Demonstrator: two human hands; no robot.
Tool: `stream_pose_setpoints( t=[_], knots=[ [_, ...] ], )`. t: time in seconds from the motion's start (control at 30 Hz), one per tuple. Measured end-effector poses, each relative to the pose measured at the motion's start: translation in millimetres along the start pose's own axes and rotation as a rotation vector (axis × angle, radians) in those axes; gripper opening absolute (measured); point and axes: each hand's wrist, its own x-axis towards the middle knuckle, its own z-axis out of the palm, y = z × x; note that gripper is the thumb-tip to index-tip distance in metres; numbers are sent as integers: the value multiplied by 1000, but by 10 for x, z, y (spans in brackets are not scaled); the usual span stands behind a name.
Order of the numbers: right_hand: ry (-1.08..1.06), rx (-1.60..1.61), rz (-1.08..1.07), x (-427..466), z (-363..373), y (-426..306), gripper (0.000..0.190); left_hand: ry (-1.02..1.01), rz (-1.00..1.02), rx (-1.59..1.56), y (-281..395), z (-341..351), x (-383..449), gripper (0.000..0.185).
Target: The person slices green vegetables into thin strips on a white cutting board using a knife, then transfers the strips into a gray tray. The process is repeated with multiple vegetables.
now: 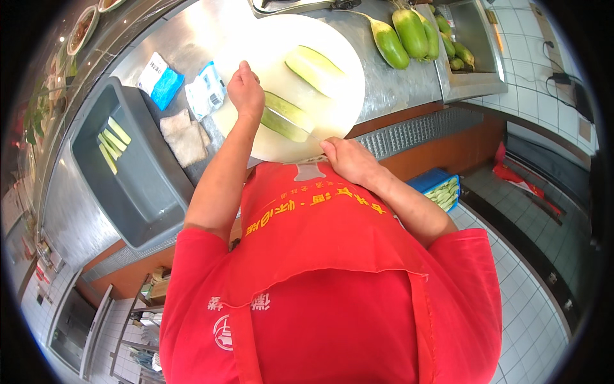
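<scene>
On a round white cutting board (336,113) lie long pieces of a green-skinned vegetable. One pale piece (314,71) rests apart near the top. Below it, another piece (288,126) is divided lengthwise by a thin bright blade, seen nearly edge-on. My right hand (350,158) is closed at the blade's near end, by the board's lower right edge; the handle is hidden in it. At the far end of the same piece, my left hand (245,93) is curled with its thumb up. What its fingers touch is hidden.
A grey plastic tub (144,192) with several pale green strips (112,141) stands at left. Folded cloths (183,137) and two blue-and-white packets (160,81) (206,91) lie beside the board. Whole green radishes (410,36) sit at upper right, next to a steel sink (472,81).
</scene>
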Motion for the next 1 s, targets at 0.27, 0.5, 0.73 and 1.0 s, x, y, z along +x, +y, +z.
stream_pose_setpoints(
  t=[0.27, 0.5, 0.73, 1.0],
  knots=[
    [-33, -4, 16, 98, 33, 141, 49, 37, 88, 231, -11, 68, 11, 56],
    [150, -8, -180, 628, 499, 500, 47, -38, 222, 404, -53, 1, 116, 55],
    [111, 158, -221, 500, 462, 601, 44, -56, 222, 275, -87, -7, 120, 52],
    [262, 161, -152, 229, -441, 605, 51, -14, 237, -369, 370, 363, 467, 25]
  ],
)
